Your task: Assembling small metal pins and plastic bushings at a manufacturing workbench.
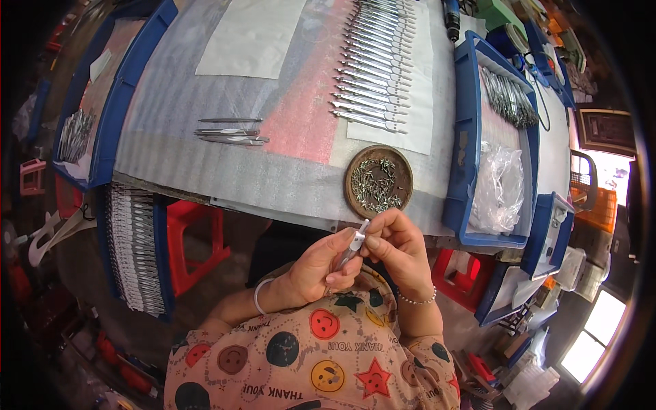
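Observation:
My left hand (320,268) is closed around a slim silvery metal tool (357,240), its tip angled up and away from me. At that tip, my right hand (400,249) is pinched, thumb against forefinger; whatever may be between those fingers is too small to make out. Just beyond the hands, a round brown bowl (351,198) holds many small shiny metal pins or screws (376,183). Farther off, a long row of slim metal tools (372,89) lies side by side on white paper (427,102). Several thin metal pieces (232,131) lie to the left.
Blue bins (465,143) flank the table (171,164); the right one holds metal parts (507,96) and a clear plastic bag (497,188). Another blue bin (113,96) stands left. Below the table edge are a rack of metal parts (133,246) and a red stool (195,239).

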A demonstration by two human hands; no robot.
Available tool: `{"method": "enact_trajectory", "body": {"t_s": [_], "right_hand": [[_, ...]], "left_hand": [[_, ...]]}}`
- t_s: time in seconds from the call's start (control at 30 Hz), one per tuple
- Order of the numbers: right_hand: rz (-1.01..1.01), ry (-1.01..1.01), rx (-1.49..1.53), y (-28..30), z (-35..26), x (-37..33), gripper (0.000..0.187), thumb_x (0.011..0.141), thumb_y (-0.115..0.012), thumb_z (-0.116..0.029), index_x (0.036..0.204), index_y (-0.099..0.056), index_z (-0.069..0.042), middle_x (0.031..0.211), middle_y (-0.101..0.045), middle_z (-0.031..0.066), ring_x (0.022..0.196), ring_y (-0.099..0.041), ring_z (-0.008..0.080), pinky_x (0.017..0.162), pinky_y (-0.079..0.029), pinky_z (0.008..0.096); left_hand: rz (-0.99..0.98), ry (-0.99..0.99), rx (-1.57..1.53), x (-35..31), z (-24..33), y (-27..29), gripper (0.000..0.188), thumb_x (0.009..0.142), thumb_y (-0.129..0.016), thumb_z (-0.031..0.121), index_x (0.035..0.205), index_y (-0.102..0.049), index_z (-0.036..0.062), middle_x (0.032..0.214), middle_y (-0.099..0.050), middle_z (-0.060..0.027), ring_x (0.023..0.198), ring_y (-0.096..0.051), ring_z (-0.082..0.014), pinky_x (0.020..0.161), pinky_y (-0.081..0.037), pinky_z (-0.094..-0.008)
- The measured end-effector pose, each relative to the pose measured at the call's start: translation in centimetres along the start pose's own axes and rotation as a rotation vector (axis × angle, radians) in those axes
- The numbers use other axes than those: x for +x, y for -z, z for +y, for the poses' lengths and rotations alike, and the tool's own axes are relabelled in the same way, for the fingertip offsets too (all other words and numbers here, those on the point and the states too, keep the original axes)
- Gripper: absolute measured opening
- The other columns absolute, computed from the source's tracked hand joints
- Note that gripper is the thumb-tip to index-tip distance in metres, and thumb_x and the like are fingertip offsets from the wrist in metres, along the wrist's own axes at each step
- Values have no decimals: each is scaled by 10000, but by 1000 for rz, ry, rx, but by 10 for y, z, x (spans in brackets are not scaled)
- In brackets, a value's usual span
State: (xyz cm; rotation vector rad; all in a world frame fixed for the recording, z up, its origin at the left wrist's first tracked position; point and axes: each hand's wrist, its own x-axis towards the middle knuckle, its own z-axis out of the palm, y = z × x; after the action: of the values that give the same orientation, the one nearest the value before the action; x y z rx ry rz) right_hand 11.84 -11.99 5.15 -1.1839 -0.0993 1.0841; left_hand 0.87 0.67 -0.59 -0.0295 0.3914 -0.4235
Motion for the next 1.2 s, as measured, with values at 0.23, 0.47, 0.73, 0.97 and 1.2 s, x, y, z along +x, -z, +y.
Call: {"method": "enact_trajectory", "body": {"t_s": [0.23,0.47,0.73,0.97,1.2], "right_hand": [[58,84,-219,-6,5,-1,151,893,-549,-2,1023,-474,-10,832,-559,9,774,-548,62,671,-449,193],[131,147,-338,-11,13,-1,181,879,-569,-6,1031,-470,-16,776,-522,-4,730,-524,52,640,-438,192],[43,87,-430,5,15,1,213,881,-572,-60,1067,-486,-4,785,-521,-3,728,-487,50,649,-416,193],[131,127,-181,0,14,3,169,863,-559,-14,1029,-526,-9,873,-569,32,787,-524,76,711,-439,215],[-3,111,700,7,6,26,215,958,-469,-278,917,-480,-67,688,-462,20,570,-407,91,497,-356,208]], "left_hand": [[58,-72,50,-3,-1,-6,334,966,-440,403,963,-488,72,635,-491,-9,409,-336,-45,376,-256,-173],[117,-155,154,-3,-3,-7,244,976,-449,338,998,-473,96,647,-479,-19,428,-323,-50,396,-263,-169],[88,-103,171,-2,-5,-3,254,979,-433,356,1019,-472,109,648,-468,-11,422,-310,-46,394,-256,-167],[2,-38,136,-6,-1,-9,306,981,-415,372,1042,-491,82,652,-523,-36,403,-352,-44,389,-273,-163],[-21,30,255,-4,-8,-11,396,997,-369,364,1027,-535,6,666,-568,-58,420,-419,-55,400,-336,-165]]}}
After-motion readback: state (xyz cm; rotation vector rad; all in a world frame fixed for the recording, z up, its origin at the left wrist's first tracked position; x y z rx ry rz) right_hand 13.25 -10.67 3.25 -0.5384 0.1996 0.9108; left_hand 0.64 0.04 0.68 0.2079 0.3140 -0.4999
